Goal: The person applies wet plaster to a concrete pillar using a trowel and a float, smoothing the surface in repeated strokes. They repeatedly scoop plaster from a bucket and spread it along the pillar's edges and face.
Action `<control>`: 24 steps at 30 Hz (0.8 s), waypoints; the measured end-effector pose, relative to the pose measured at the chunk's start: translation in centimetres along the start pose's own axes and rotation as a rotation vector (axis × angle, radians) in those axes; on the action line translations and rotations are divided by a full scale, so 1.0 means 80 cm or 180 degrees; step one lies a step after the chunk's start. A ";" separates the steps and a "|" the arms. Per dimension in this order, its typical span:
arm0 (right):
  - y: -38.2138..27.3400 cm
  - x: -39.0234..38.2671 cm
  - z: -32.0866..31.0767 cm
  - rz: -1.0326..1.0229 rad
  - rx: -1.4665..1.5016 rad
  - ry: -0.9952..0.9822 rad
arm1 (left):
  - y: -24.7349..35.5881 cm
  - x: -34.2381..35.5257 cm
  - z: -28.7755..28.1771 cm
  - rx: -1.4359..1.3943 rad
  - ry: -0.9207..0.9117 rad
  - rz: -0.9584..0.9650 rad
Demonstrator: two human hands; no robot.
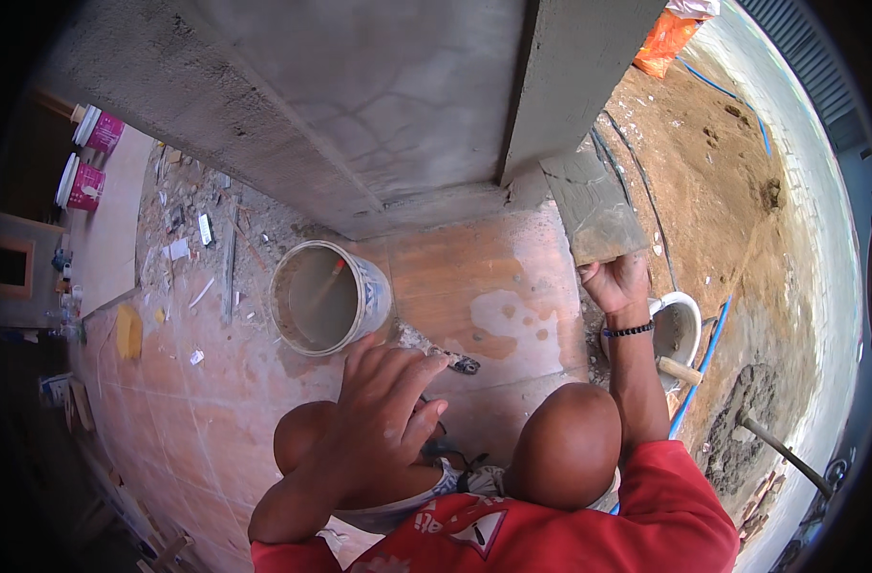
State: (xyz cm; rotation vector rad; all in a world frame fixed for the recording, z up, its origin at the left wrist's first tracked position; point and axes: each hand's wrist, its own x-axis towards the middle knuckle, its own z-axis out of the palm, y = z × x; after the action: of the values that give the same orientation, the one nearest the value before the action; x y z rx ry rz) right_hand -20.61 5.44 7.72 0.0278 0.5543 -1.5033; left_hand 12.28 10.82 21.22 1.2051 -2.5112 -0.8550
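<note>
- In the head view, a person in a red shirt (570, 520) squats on the tiled floor (436, 286), knees raised, at the foot of a grey wall (360, 95).
- The right hand (619, 285) has its grip closed on the near end of a board (594, 212), fingers curled under that edge.
- The board, flat and mortar-grey, lies over the floor's right edge in this view, its far end by the base of the column (581, 86); whether the two touch cannot be told.
- A dark bracelet (630, 330) circles the right wrist.
- The left hand (383, 387) holds nothing; its grip is loosely spread, thumb apart from the bent fingers.
- Its fingertips overlap the near rim of a bucket (377, 291); contact cannot be told.
- The bucket stands near the floor's far edge, below the wall, with murky grey liquid and a red-tipped stick (330, 280) inside.
- Just right of the bucket, a mortar-smeared tool (463, 364) with a dark end rests on the floor.
- Beyond the floor's right edge, beside the right forearm, are a white pail (692, 313), a wooden handle (680, 371) and a blue hose (711, 351).
- Farther right, a long handle (785, 452) extends from a mortar heap (737, 420) on the ground.
- Near the floor's left side lies a yellow block (128, 332).
</note>
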 end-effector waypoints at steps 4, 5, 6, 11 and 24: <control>0.023 0.041 -0.143 0.0129 0.0169 0.0205 | 0.006 0.012 0.001 -0.0033 -0.0074 0.0098; 0.033 0.057 -0.173 0.0260 0.0188 0.0261 | 0.006 0.012 0.002 -0.0008 -0.0095 0.0090; 0.043 0.073 -0.199 0.0391 0.0201 0.0320 | 0.006 0.012 0.003 0.0009 -0.0116 0.0081; 0.079 0.113 -0.202 0.0308 0.0218 0.1034 | 0.008 0.005 0.003 0.0143 -0.0148 -0.0013; 0.083 0.130 -0.145 0.0481 0.1014 0.0269 | 0.010 -0.003 0.005 0.0168 -0.0147 0.0085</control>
State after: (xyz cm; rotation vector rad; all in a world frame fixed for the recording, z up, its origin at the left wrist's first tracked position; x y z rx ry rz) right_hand -18.46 0.44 -8.35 0.3741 0.3665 -1.4337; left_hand 11.75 11.56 21.42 1.1779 -2.5960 -0.8244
